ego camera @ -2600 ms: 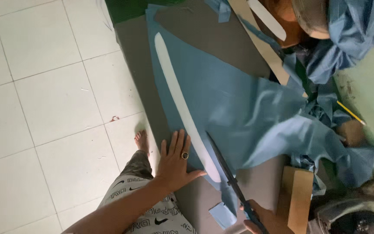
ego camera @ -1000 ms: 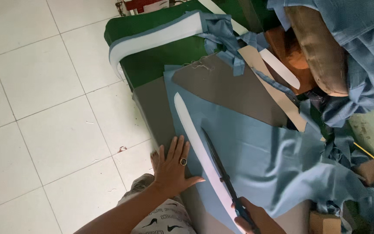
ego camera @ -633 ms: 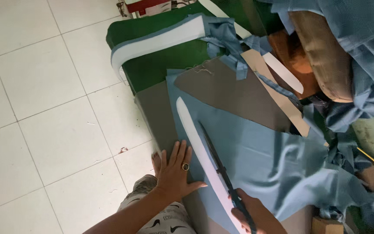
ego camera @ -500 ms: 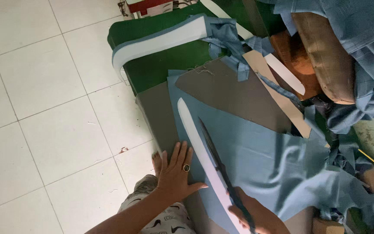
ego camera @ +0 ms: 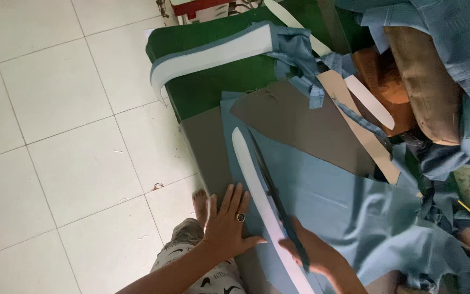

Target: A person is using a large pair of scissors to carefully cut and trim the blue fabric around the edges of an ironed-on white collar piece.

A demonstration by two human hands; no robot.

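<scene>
The blue fabric (ego camera: 327,201) lies spread over a grey worktable (ego camera: 208,147), with a long white curved template (ego camera: 262,201) on top. The left hand (ego camera: 227,226) rests flat, fingers spread, pinning cloth beside the template; it should keep that pressure. The right hand (ego camera: 314,253) grips dark scissors (ego camera: 276,198), blades lying along the template's edge; cutting close to that edge keeps the line true. Compared with earlier, the view has tilted upward, revealing more green foam (ego camera: 213,81).

- Left hand (ego camera: 225,228): bare, one ring (ego camera: 240,217) with a dark stone on a finger.
- Right hand (ego camera: 314,253): bare, blurred.
- Forearms bare, no sleeves.
- Shorts (ego camera: 191,261): light, dark printed pattern.
- Foot (ego camera: 200,202) bare.
</scene>
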